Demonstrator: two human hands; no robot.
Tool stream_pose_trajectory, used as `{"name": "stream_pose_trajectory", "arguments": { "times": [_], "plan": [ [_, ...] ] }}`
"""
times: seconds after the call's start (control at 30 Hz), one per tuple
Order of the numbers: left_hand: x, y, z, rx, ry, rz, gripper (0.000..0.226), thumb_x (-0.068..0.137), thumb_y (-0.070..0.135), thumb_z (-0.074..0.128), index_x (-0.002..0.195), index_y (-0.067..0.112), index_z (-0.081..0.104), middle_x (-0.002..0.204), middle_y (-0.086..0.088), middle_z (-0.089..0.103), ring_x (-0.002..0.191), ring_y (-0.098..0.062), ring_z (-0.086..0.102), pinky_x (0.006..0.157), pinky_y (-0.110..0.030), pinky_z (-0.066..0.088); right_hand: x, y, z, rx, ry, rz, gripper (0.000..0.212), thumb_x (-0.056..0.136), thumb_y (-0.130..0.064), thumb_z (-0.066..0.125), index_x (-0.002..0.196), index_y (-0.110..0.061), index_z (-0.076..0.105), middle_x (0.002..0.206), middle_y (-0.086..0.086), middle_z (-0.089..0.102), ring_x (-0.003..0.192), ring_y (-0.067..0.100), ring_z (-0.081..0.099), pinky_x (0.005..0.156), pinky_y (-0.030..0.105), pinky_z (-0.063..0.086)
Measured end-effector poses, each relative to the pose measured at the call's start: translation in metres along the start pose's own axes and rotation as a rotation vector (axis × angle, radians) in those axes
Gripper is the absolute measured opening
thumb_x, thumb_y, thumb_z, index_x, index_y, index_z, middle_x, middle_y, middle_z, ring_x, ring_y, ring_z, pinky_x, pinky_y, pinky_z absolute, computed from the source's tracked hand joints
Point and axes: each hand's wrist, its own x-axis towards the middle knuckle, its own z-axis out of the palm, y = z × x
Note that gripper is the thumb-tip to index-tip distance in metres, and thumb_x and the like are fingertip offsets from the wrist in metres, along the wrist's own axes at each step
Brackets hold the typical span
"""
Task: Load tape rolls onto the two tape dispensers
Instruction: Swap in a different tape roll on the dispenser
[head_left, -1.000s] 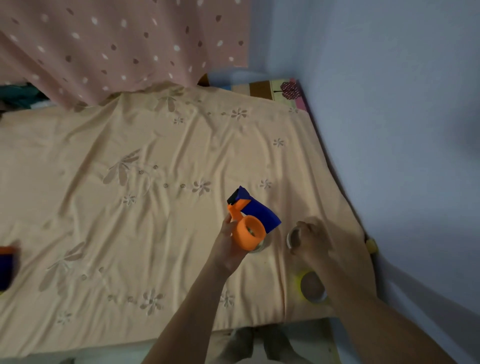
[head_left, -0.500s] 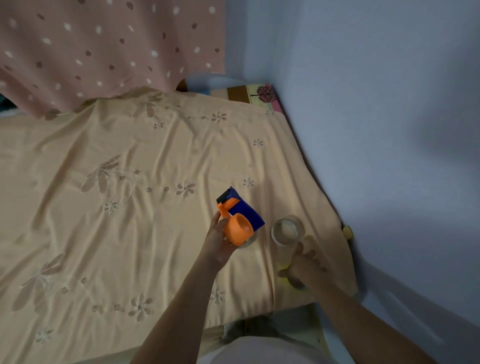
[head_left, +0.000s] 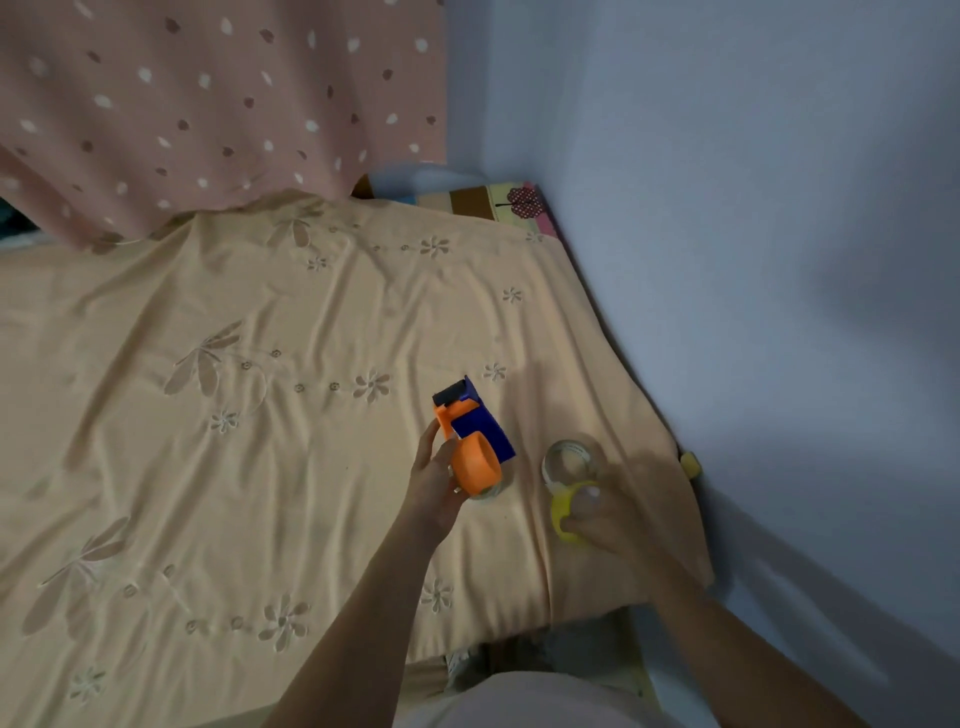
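A: Where is the tape dispenser (head_left: 470, 441)?

B: The left hand (head_left: 434, 480) is wrapped around its orange handle and holds it above the bed (head_left: 218, 467), blue body and black roller end pointing away from the person. A clear roll seems to sit just under the orange hub, though the hand and hub hide most of it.

A: And the other hand?

B: The right hand (head_left: 618, 512), just right of the dispenser, grips a yellow tape roll (head_left: 563, 512). Its blurred fingers cover much of the roll.

A: Anything else near the dispenser?

B: A clear tape roll (head_left: 569, 460) lies on the sheet between the dispenser and the wall (head_left: 753, 260), just beyond the yellow one. A small yellow object (head_left: 689, 462) sits at the bed's edge by the wall. Far beyond the dispenser, a pink spotted curtain (head_left: 208, 104) drapes onto the bed's head end.
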Motion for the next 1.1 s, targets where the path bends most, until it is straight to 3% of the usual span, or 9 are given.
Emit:
{"name": "stream_pose_trajectory", "arguments": {
  "times": [0.13,0.23,0.37,0.57,0.67,0.8,0.97,1.03,1.1],
  "plan": [
    [-0.010,0.010,0.012,-0.016,-0.045,0.126,0.048,0.103,0.025,0.052,0.149,0.033,0.041,0.128,0.001,0.066,0.116,-0.027,0.064,0.086,-0.046,0.057,-0.029,-0.044,-0.040,0.374,0.054,-0.234,0.057,0.079,-0.030,0.081,0.128,-0.015,0.056,0.114,-0.007,0.065,0.099,0.010,0.066,0.081,0.024,0.057],
    [-0.015,0.016,0.030,0.036,-0.120,0.208,0.047,0.104,0.026,0.050,0.150,0.033,0.042,0.133,-0.006,0.067,0.123,-0.035,0.062,0.102,-0.058,0.049,-0.045,-0.074,-0.051,0.475,-0.049,-0.322,0.059,0.077,-0.032,0.082,0.129,-0.022,0.055,0.112,0.005,0.070,0.095,0.019,0.071,0.075,0.033,0.061],
    [-0.024,0.024,0.050,0.083,-0.228,0.295,0.041,0.108,0.028,0.039,0.149,0.030,0.044,0.139,-0.015,0.061,0.129,-0.044,0.054,0.105,-0.065,0.042,-0.057,-0.099,-0.050,0.392,-0.020,-0.401,0.061,0.077,-0.036,0.082,0.129,-0.026,0.052,0.115,0.002,0.066,0.091,0.008,0.067,0.060,0.014,0.052],
    [-0.042,0.031,0.064,0.002,-0.271,0.166,0.055,0.106,0.051,0.019,0.147,0.026,0.047,0.140,-0.016,0.060,0.127,-0.036,0.058,0.098,-0.047,0.055,-0.067,-0.114,-0.047,0.461,-0.087,-0.445,0.039,0.079,-0.041,0.079,0.109,-0.031,0.056,0.106,-0.007,0.067,0.099,0.015,0.067,0.078,0.029,0.060],
    [-0.042,0.035,0.061,0.074,-0.320,0.207,0.043,0.104,0.042,0.043,0.144,0.026,0.050,0.139,-0.014,0.061,0.125,-0.033,0.060,0.100,-0.050,0.053,-0.072,-0.122,-0.048,0.426,-0.067,-0.437,0.020,0.085,-0.042,0.073,0.096,-0.034,0.057,0.098,-0.006,0.069,0.094,0.015,0.069,0.077,0.030,0.061],
    [-0.033,0.033,0.052,0.193,-0.337,0.276,0.064,0.080,0.005,0.077,0.136,0.023,0.054,0.128,-0.017,0.066,0.118,-0.035,0.064,0.096,-0.051,0.056,-0.072,-0.130,-0.052,0.303,-0.097,-0.425,0.060,0.082,-0.067,0.057,0.121,-0.021,0.061,0.112,0.003,0.070,0.100,0.023,0.070,0.087,0.042,0.060],
    [-0.018,0.033,0.043,0.062,-0.167,0.206,0.054,0.069,0.008,0.066,0.123,0.006,0.065,0.128,-0.032,0.061,0.110,-0.038,0.064,0.100,-0.051,0.050,-0.071,-0.137,-0.064,-0.099,0.327,-0.537,0.018,0.098,-0.028,0.051,0.107,-0.019,0.063,0.093,0.001,0.069,0.082,0.021,0.067,0.076,0.036,0.059],
    [-0.016,0.035,0.040,0.045,-0.177,0.182,0.056,0.067,0.009,0.067,0.123,0.004,0.065,0.127,-0.032,0.060,0.107,-0.037,0.063,0.097,-0.049,0.051,-0.064,-0.138,-0.067,-0.062,0.473,-0.519,0.037,0.095,-0.038,0.058,0.125,-0.019,0.054,0.109,0.002,0.064,0.096,0.019,0.064,0.076,0.030,0.056],
    [-0.016,0.037,0.041,0.006,-0.202,0.162,0.057,0.068,0.005,0.065,0.125,0.002,0.063,0.127,-0.032,0.061,0.106,-0.035,0.063,0.094,-0.047,0.051,-0.054,-0.138,-0.065,-0.001,0.328,-0.471,0.066,0.089,-0.049,0.062,0.142,-0.016,0.038,0.121,0.004,0.059,0.103,0.022,0.063,0.075,0.027,0.053]
  ]
}}
